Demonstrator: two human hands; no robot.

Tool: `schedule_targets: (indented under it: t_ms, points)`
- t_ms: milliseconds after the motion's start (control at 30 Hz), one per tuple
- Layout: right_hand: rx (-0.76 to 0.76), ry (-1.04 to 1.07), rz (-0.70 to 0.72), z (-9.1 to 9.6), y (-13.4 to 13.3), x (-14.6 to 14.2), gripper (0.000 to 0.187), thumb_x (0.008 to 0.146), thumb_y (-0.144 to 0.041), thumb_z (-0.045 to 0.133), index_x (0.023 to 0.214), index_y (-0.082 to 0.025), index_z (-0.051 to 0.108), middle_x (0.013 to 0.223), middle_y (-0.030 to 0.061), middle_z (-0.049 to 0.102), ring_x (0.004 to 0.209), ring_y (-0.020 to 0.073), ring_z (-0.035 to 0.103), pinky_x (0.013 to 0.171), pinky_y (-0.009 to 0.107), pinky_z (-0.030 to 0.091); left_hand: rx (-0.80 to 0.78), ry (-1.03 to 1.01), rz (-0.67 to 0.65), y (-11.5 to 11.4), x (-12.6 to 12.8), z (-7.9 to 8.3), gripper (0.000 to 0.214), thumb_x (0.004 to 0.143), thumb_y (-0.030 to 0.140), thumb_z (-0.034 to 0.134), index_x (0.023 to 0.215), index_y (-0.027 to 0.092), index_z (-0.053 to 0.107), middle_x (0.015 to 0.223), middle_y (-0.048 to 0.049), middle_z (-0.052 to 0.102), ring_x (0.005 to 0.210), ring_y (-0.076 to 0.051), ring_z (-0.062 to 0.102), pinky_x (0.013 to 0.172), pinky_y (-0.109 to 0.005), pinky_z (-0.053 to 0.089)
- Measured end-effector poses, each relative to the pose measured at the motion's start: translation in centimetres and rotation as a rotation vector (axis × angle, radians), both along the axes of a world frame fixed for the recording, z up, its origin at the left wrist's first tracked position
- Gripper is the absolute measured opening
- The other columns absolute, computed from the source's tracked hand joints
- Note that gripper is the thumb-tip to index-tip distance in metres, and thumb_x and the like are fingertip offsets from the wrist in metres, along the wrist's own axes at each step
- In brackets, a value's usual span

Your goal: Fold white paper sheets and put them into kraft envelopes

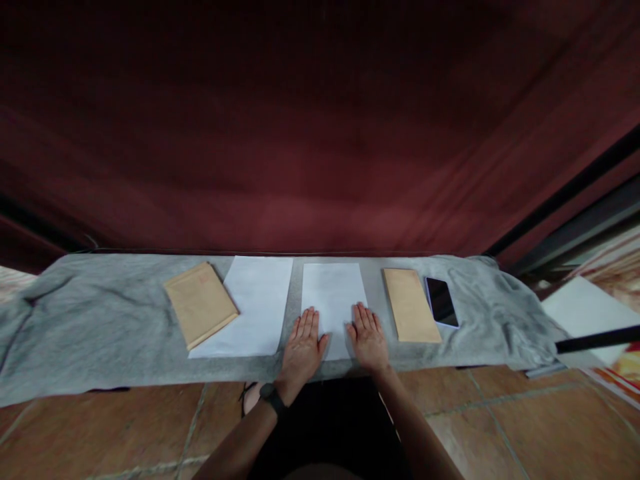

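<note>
Both my hands lie flat, fingers stretched out, on the near corners of a white sheet of paper [333, 290] in the middle of a grey cloth [100, 333]. My left hand [303, 345] presses the sheet's lower left corner; a black band sits on its wrist. My right hand [369, 337] rests on the lower right corner. Neither hand holds anything. To the left lies a larger white sheet [255, 307] with a brown envelope [200, 303] overlapping its left edge. To the right lies another brown envelope [411, 305], and beside it a dark phone [441, 301].
The grey cloth covers a low surface along a dark red curtain [320, 133]. Brown floor tiles [500, 427] show in front. At the far right a white board [585, 310] and a black bar [595, 339] stick out.
</note>
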State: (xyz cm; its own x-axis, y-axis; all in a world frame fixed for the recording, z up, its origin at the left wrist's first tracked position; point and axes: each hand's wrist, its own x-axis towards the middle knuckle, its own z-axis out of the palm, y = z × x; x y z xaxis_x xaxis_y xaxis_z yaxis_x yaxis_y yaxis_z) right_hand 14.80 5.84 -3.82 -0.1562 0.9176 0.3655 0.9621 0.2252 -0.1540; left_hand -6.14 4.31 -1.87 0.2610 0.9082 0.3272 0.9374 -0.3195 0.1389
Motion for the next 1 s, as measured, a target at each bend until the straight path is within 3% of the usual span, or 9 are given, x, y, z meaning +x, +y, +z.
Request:
schedule_targets:
  t_ms: [200,333,500,633,700,833,1000]
  points:
    - [0.031,0.002,-0.063,-0.5,-1.6,0.8,0.057,0.106,-0.041,0.033,0.153,-0.009,0.039,0.155,0.0159,0.046,0.142,0.0283,0.044,0.118,0.046,0.03,0.021,-0.009,0.067,-1.6,-0.9,-0.6,0.061,0.101,0.037,0.038,0.152,0.003,0.037,0.156,-0.0204,0.04,0.147,-0.03,0.036,0.119,-0.048,0.036]
    - [0.041,0.009,-0.079,-0.5,-2.6,1.1,0.058,0.106,-0.041,0.032,0.153,-0.009,0.039,0.154,0.0171,0.047,0.141,0.0288,0.045,0.118,0.047,0.031,0.019,0.006,0.041,-2.0,-1.5,-0.1,0.057,0.101,0.034,0.039,0.15,0.004,0.042,0.154,-0.0202,0.043,0.147,-0.03,0.037,0.12,-0.049,0.034]
    - [0.031,0.041,-0.079,-0.4,-3.7,1.6,0.058,0.107,-0.041,0.028,0.155,-0.01,0.035,0.155,0.018,0.046,0.144,0.0296,0.04,0.117,0.049,0.031,0.02,0.051,-0.125,-2.5,-1.6,1.6,0.053,0.102,0.033,0.042,0.15,0.011,0.043,0.159,-0.0145,0.038,0.15,-0.027,0.03,0.124,-0.048,0.025]
    - [0.027,0.11,-0.03,0.2,-4.1,0.8,0.057,0.107,-0.039,0.023,0.157,-0.013,0.032,0.158,0.0167,0.04,0.148,0.0297,0.035,0.116,0.052,0.031,-0.013,0.119,-0.41,-3.2,-0.6,2.3,0.052,0.102,0.042,0.045,0.15,0.022,0.043,0.162,-0.0074,0.035,0.152,-0.023,0.027,0.126,-0.046,0.019]
    - [0.007,0.129,0.052,0.5,-4.3,0.0,0.056,0.107,-0.039,0.023,0.158,-0.017,0.031,0.159,0.0141,0.039,0.148,0.0272,0.034,0.117,0.05,0.032,-0.033,0.148,-0.486,-3.5,0.0,2.1,0.053,0.101,0.046,0.048,0.148,0.022,0.045,0.161,-0.0079,0.037,0.151,-0.023,0.029,0.126,-0.046,0.018]
    - [-0.064,0.066,0.18,0.7,-4.8,-1.2,0.053,0.107,-0.038,0.026,0.156,-0.019,0.036,0.158,0.0107,0.042,0.147,0.0235,0.036,0.12,0.047,0.028,-0.052,0.199,-0.507,-3.7,0.6,1.3,0.055,0.099,0.046,0.054,0.143,0.014,0.051,0.156,-0.0127,0.044,0.149,-0.025,0.034,0.125,-0.045,0.019]
    - [-0.058,-0.012,0.173,0.6,-5.3,-0.9,0.054,0.107,-0.038,0.028,0.154,-0.015,0.039,0.157,0.0121,0.044,0.146,0.0245,0.038,0.121,0.046,0.024,-0.041,0.217,-0.522,-3.7,0.4,1.2,0.057,0.098,0.046,0.056,0.145,0.015,0.049,0.159,-0.0112,0.04,0.15,-0.025,0.031,0.125,-0.046,0.02]
